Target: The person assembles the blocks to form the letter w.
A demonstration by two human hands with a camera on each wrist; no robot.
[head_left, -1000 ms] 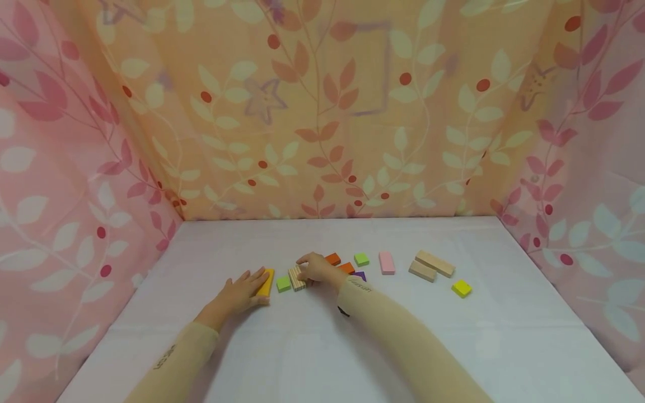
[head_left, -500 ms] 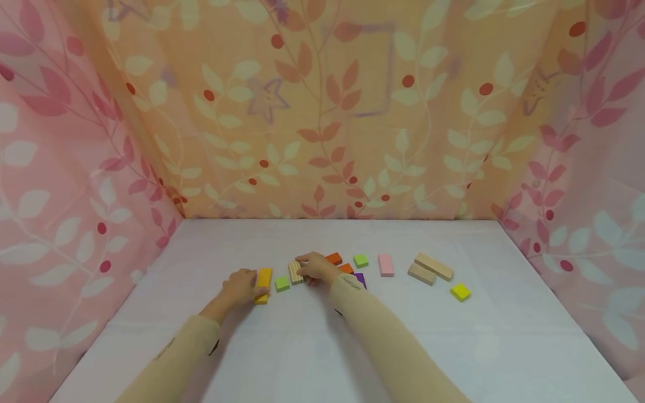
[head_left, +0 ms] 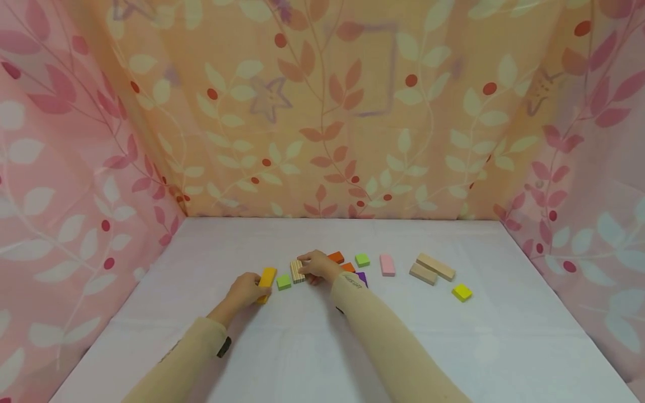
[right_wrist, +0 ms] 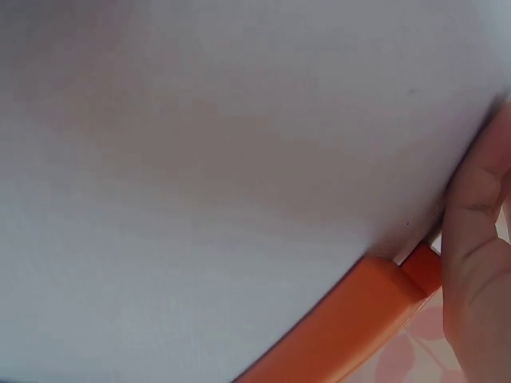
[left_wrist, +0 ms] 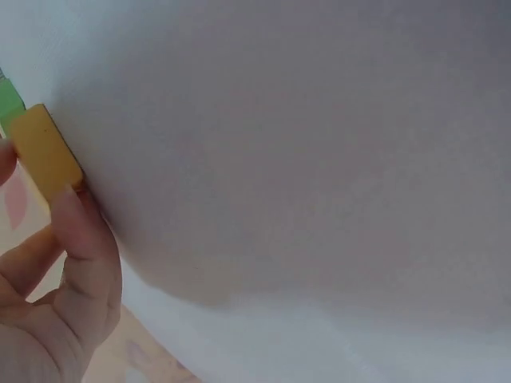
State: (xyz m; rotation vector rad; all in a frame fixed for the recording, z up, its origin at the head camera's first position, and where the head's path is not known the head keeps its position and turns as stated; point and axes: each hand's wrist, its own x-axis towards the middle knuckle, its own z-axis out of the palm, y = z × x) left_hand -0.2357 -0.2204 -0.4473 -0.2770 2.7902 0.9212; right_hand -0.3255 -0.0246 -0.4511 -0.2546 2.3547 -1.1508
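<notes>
While the left hand (head_left: 245, 290) curls round the near end of the yellow-orange block (head_left: 265, 277), thumb and fingers pinching its sides as the left wrist view shows (left_wrist: 46, 155), the right hand (head_left: 317, 265) rests on the striped wooden block (head_left: 297, 271) with its fingers bent over it, holding it down on the white table (head_left: 322, 347). Taking the small green square (head_left: 284, 281) as landmark: the yellow-orange block lies just left of it, the striped block just right of it and a little farther back, so the three sit nearly in a row. Beyond the right hand, on the far side from the green square, lie two orange blocks (head_left: 336, 257), a purple piece (head_left: 360, 276) partly hidden by the sleeve, a second green square (head_left: 361, 259), a pink block (head_left: 387, 265), two plain wooden bars (head_left: 434, 267) and a yellow square (head_left: 461, 292).

By my reading, the step in hand is gathering blocks side by side, both hands being on their pieces. A next move would call for sliding each held block toward the green square without tipping it or nudging the green piece out of line, keeping the long edges parallel.
</notes>
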